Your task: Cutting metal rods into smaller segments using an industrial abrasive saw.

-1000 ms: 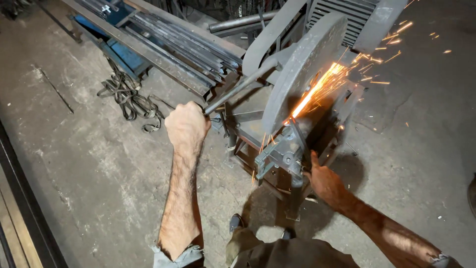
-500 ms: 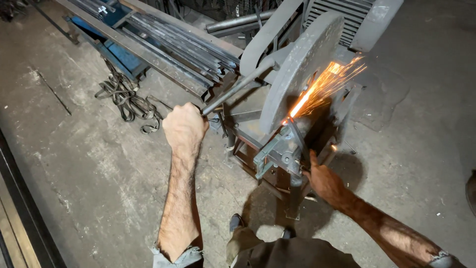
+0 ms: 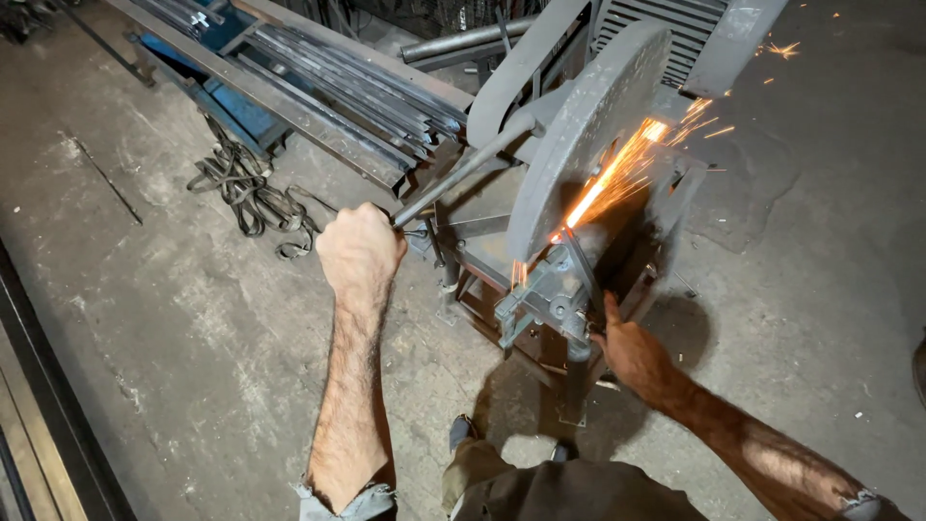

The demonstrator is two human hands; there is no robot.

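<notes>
My left hand (image 3: 359, 249) is closed in a fist around the end of the long handle bar (image 3: 463, 172) of a grey chop saw (image 3: 588, 145). The saw's guard is tilted down and orange sparks (image 3: 617, 178) spray to the upper right from under it. My right hand (image 3: 632, 352) grips a thin dark metal strip (image 3: 582, 270) that runs up into the saw's vise (image 3: 545, 299), just below the blade.
A stack of long steel bars (image 3: 357, 92) lies across a blue stand (image 3: 236, 96) at the upper left. Coiled dark cable (image 3: 246, 188) lies on the concrete floor (image 3: 145, 318). A dark frame edge (image 3: 48, 405) runs along the left. My shoes (image 3: 463, 429) show below the saw stand.
The spark spray has shifted and lengthened toward the upper right. Both hands keep their grips in nearly the same places.
</notes>
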